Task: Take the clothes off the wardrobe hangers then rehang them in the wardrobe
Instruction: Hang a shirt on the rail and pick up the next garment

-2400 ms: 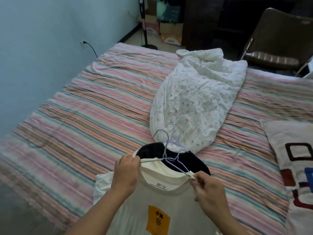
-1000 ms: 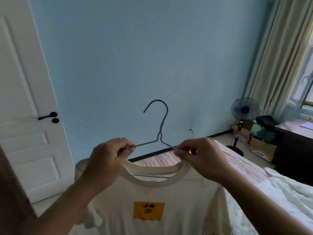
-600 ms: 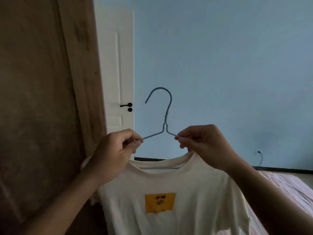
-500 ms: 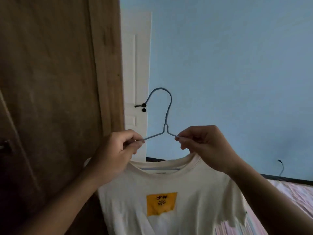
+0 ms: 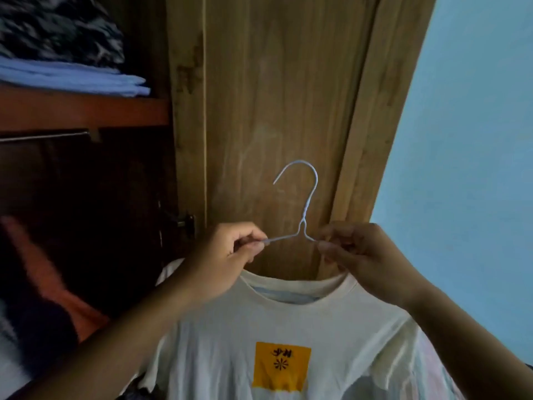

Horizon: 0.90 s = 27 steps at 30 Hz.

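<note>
The hanger is thin, smooth wire with a pale coating. The shirt is soft matt cloth bearing a flat orange print. The wardrobe door is grained, dull wood; folded cloths lie on a reddish shelf.

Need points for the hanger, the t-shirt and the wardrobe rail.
hanger (image 5: 310, 194), head view, on the hook's stem.
t-shirt (image 5: 207, 359), head view, on the chest beside the orange patch.
rail (image 5: 43, 137), head view, on the bar under the shelf.
</note>
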Tool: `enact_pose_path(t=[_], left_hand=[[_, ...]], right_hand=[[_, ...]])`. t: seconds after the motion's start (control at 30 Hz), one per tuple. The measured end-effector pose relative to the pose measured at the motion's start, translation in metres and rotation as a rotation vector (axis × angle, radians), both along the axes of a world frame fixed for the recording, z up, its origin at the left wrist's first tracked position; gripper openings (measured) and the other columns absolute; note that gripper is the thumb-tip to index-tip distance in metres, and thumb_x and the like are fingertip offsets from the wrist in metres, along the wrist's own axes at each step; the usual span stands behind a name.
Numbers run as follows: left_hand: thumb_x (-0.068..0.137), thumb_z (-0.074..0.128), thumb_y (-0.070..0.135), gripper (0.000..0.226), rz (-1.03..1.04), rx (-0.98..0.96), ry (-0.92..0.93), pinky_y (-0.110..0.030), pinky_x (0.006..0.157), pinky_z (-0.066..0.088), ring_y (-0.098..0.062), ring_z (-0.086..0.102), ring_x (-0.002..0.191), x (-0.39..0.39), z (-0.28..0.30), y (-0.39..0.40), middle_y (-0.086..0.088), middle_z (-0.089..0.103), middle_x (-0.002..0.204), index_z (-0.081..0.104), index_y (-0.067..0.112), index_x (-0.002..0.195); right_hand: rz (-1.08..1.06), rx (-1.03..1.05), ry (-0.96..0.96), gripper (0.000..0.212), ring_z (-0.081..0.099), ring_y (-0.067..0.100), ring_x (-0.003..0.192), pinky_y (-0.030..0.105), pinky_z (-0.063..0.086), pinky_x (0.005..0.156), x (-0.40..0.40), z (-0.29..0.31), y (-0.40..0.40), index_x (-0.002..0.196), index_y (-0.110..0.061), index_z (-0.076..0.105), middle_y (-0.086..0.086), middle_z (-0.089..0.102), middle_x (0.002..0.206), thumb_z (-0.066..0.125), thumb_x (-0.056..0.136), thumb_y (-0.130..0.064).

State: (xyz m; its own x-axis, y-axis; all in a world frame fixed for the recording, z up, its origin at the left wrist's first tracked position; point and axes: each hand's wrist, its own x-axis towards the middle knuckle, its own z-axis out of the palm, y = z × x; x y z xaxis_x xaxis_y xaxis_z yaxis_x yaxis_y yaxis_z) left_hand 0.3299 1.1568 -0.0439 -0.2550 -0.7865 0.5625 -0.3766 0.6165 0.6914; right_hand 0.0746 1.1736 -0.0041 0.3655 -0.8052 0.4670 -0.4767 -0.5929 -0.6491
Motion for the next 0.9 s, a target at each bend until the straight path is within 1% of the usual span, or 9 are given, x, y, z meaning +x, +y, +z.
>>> enact_pose_path(t=[0.13, 0.27, 0.4, 0.5, 0.57, 0.67, 0.73, 0.8, 0.9], left_hand=[[0.094, 0.062, 0.012, 0.022, 0.094, 0.013, -0.096, -0.022, 0.063, 0.047, -0.008, 0.062, 0.071, 0.054, -0.011, -0.012, 0.009, 0.065, 0.076, 0.069, 0.03, 0.085], [0.094, 0.063, 0.016, 0.017, 0.168, 0.016, -0.196, -0.024, 0.07, 0.053, -0.004, 0.065, 0.082, 0.109, -0.017, -0.017, 0.015, 0.067, 0.085, 0.071, 0.031, 0.094], [0.095, 0.062, 0.021, 0.014, 0.292, 0.063, -0.378, -0.03, 0.072, 0.056, -0.003, 0.065, 0.08, 0.16, -0.02, -0.015, 0.012, 0.068, 0.086, 0.071, 0.03, 0.1], [0.096, 0.06, 0.023, 0.022, 0.476, 0.083, -0.57, -0.029, 0.083, 0.053, -0.006, 0.062, 0.097, 0.186, -0.02, -0.012, 0.01, 0.066, 0.106, 0.066, 0.03, 0.116], [0.098, 0.056, 0.028, 0.03, 0.625, 0.069, -0.703, -0.033, 0.093, 0.049, -0.012, 0.057, 0.11, 0.199, -0.019, -0.009, 0.007, 0.062, 0.121, 0.058, 0.03, 0.127], [0.097, 0.055, 0.034, 0.041, 0.794, 0.11, -0.873, -0.035, 0.099, 0.043, -0.018, 0.051, 0.12, 0.213, -0.02, 0.0, 0.002, 0.058, 0.129, 0.048, 0.028, 0.137], [0.097, 0.055, 0.031, 0.041, 0.859, 0.153, -0.979, -0.036, 0.103, 0.039, -0.02, 0.047, 0.123, 0.219, -0.025, 0.007, 0.001, 0.056, 0.13, 0.047, 0.025, 0.136], [0.097, 0.054, 0.028, 0.036, 0.908, 0.191, -1.041, -0.037, 0.107, 0.037, -0.02, 0.046, 0.126, 0.225, -0.03, 0.013, 0.0, 0.055, 0.131, 0.049, 0.024, 0.133], [0.097, 0.055, 0.026, 0.023, 0.948, 0.265, -1.026, -0.035, 0.097, 0.043, -0.019, 0.053, 0.114, 0.234, -0.036, 0.024, 0.0, 0.059, 0.121, 0.055, 0.024, 0.12]], right_hand=[[0.058, 0.021, 0.013, 0.014, 0.066, 0.015, 0.063, 0.026, 0.052, 0.06, 0.058, -0.01, -0.019, 0.093, -0.018, 0.076, 0.002, 0.07, 0.072, 0.066, 0.093, -0.009], [0.11, 0.082, 0.039, 0.013, 0.062, 0.007, 0.057, 0.019, 0.049, 0.056, 0.108, -0.023, -0.037, 0.091, -0.023, 0.076, -0.001, 0.069, 0.068, 0.066, 0.094, -0.016], [0.155, 0.123, 0.086, 0.015, 0.065, 0.012, 0.058, 0.023, 0.052, 0.057, 0.159, -0.037, -0.051, 0.083, -0.021, 0.075, 0.0, 0.07, 0.069, 0.066, 0.095, -0.02], [0.148, 0.152, 0.108, 0.019, 0.065, 0.008, 0.057, 0.023, 0.051, 0.057, 0.19, -0.048, -0.061, 0.079, -0.021, 0.074, -0.003, 0.07, 0.067, 0.065, 0.095, -0.017], [0.164, 0.195, 0.119, 0.022, 0.064, 0.005, 0.056, 0.019, 0.049, 0.056, 0.208, -0.053, -0.066, 0.077, -0.019, 0.072, -0.004, 0.07, 0.065, 0.063, 0.096, -0.016], [0.204, 0.294, 0.066, 0.021, 0.063, 0.01, 0.053, 0.021, 0.05, 0.054, 0.232, -0.057, -0.077, 0.078, -0.013, 0.07, 0.0, 0.068, 0.06, 0.061, 0.097, -0.013], [0.21, 0.381, 0.019, 0.019, 0.062, 0.015, 0.053, 0.027, 0.052, 0.055, 0.249, -0.062, -0.086, 0.08, -0.01, 0.069, 0.003, 0.067, 0.06, 0.061, 0.097, -0.013], [0.227, 0.43, 0.01, 0.017, 0.061, 0.015, 0.052, 0.027, 0.052, 0.054, 0.267, -0.066, -0.095, 0.083, -0.009, 0.069, 0.004, 0.068, 0.061, 0.061, 0.097, -0.012], [0.248, 0.404, 0.045, 0.018, 0.063, 0.012, 0.051, 0.025, 0.052, 0.052, 0.293, -0.072, -0.105, 0.081, -0.011, 0.069, 0.002, 0.069, 0.06, 0.059, 0.096, -0.009]])
